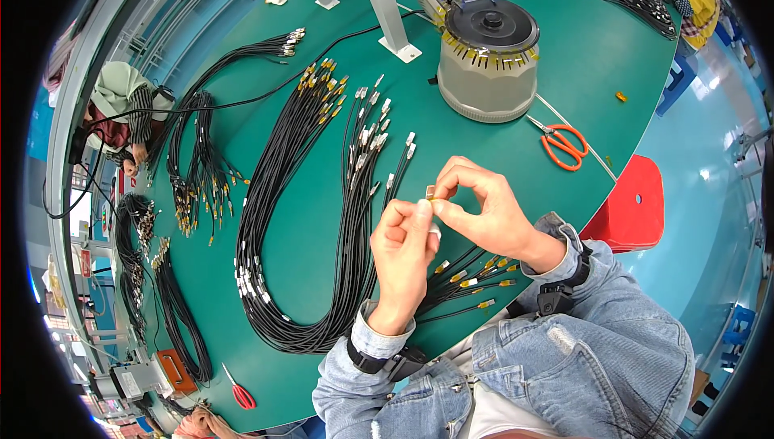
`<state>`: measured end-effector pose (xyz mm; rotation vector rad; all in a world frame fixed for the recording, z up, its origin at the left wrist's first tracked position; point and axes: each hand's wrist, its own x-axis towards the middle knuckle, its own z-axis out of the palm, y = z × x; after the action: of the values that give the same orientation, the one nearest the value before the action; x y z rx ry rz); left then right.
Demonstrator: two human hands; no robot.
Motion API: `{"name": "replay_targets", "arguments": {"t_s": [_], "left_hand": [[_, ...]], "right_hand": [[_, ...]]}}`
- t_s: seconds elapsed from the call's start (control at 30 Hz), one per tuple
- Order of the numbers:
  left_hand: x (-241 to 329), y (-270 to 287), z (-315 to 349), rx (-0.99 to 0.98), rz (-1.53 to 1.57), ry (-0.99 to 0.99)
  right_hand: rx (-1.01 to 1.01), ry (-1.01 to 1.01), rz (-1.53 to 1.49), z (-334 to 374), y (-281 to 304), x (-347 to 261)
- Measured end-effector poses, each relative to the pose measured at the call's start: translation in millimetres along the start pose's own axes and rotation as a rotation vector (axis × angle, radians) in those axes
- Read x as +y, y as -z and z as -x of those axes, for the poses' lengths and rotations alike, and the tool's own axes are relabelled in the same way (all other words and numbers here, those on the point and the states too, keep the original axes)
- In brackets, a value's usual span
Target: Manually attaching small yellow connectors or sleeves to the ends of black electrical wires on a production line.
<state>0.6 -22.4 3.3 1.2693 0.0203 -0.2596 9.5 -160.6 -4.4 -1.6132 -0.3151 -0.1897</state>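
My left hand (401, 253) and my right hand (489, 209) meet over the near part of the green table. Between their thumbs and fingertips is a small metal cable connector (430, 191) with a bit of yellow tape at its lower end. Both hands are closed in a pinch on it. The cable behind it is mostly hidden by my left hand. Left of my hands curves a big U-shaped bundle of black cables (266, 189), with yellow-taped ends on one side and bare silver ends on the other. Several yellow-taped cable ends (468, 282) lie below my right hand.
A round grey tape dispenser (488, 76) stands beyond my hands. Orange-handled scissors (564, 147) lie to its right, red-handled scissors (242, 395) at the near left. A metal post (385, 12) rises from the table. A red stool (633, 209) is at the right edge. Co-workers sit around.
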Motion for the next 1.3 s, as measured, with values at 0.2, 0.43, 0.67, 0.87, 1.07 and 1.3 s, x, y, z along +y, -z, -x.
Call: {"name": "replay_targets", "arguments": {"t_s": [0.2, 0.43, 0.67, 0.87, 1.07, 1.3], "left_hand": [[5, 8, -3, -0.038, 0.22, 0.18], [6, 6, -4, -0.054, 0.257, 0.228], [6, 8, -3, -0.06, 0.225, 0.215], [5, 11, -5, -0.092, 0.29, 0.225], [7, 9, -6, -0.085, 0.302, 0.236], [3, 11, -4, -0.082, 0.207, 0.146]], "right_hand": [[-0.03, -0.05, -0.042, 1, 0, -1], [-0.047, -0.143, -0.148, 0, 1, 0], [-0.023, -0.139, -0.13, -1, 1, 3], [-0.067, -0.218, -0.24, -1, 2, 5], [-0.065, -0.206, -0.319, -2, 1, 6], [-0.057, -0.25, -0.35, -2, 6, 13]]}}
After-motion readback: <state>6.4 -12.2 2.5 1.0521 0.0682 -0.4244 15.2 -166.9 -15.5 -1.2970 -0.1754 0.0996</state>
